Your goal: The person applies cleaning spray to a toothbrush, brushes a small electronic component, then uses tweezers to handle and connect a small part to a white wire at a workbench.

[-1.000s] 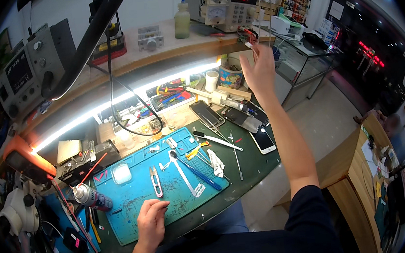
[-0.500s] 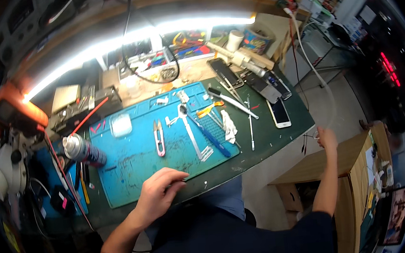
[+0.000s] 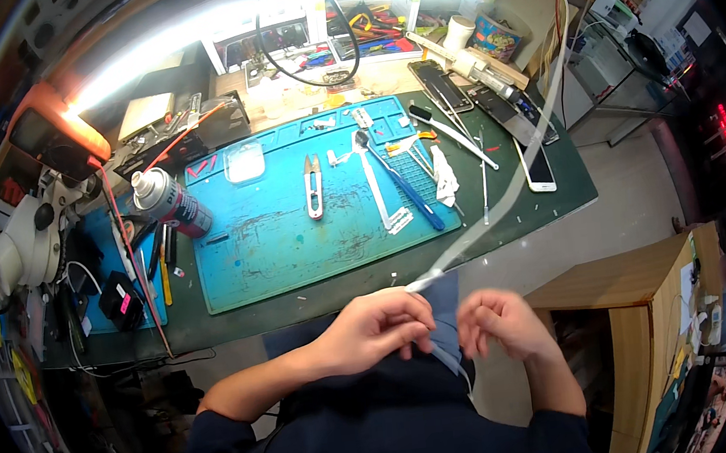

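Observation:
My left hand (image 3: 377,330) is over my lap, just off the front edge of the bench, its fingers curled inward. A long white cable (image 3: 501,204) slants down from the upper right and meets this hand at the fingers, where its end is hidden. Close beside it on the right is my right hand (image 3: 504,326), fingers bent and smeared by motion; whether it holds anything I cannot make out. On the blue work mat (image 3: 262,271) beyond lie thread snips (image 3: 314,187), a blue-handled brush (image 3: 407,187) and a white-handled brush (image 3: 460,140).
A spray can (image 3: 173,205) stands at the mat's left, near a microscope (image 3: 27,237) and an orange multimeter (image 3: 66,137). White phone (image 3: 539,166) and opened phones sit at the bench's right. A wooden cabinet (image 3: 626,275) stands to my right; a black cable loop (image 3: 355,48) hangs above.
My right hand has come in from the far right to beside my left hand, and the white cable now stretches across the bench's right side. My left hand has moved rightward.

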Motion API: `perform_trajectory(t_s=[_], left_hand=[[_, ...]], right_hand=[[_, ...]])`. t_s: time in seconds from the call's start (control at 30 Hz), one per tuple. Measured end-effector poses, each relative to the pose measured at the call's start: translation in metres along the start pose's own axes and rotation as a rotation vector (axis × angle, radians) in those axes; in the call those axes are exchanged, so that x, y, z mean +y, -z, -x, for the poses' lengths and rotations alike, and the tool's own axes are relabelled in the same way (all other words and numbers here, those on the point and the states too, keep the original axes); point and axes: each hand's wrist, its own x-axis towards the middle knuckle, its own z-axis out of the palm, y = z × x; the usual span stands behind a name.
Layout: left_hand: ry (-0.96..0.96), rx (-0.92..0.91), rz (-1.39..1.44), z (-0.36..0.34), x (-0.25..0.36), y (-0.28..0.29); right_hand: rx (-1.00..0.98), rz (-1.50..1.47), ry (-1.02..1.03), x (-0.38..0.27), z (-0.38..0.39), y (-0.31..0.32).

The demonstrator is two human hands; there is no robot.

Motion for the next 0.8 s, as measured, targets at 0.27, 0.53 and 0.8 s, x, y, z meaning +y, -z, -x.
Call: perform_trajectory(t_s=[0.27, 0.53, 0.8], left_hand=[[0.108, -0.193, 0.408, 0.028, 0.000, -0.029], [-0.117, 0.006, 0.186, 0.033, 0.011, -0.039], [0.031, -0.145, 0.261, 0.050, 0.020, -0.053]], right_hand=[[0.293, -0.878, -0.015, 0.155, -0.029, -0.020], [0.370, -0.195, -0.030, 0.123, 0.039, -0.042], [0.613, -1.430, 0.410, 0.176, -0.025, 0.096]])
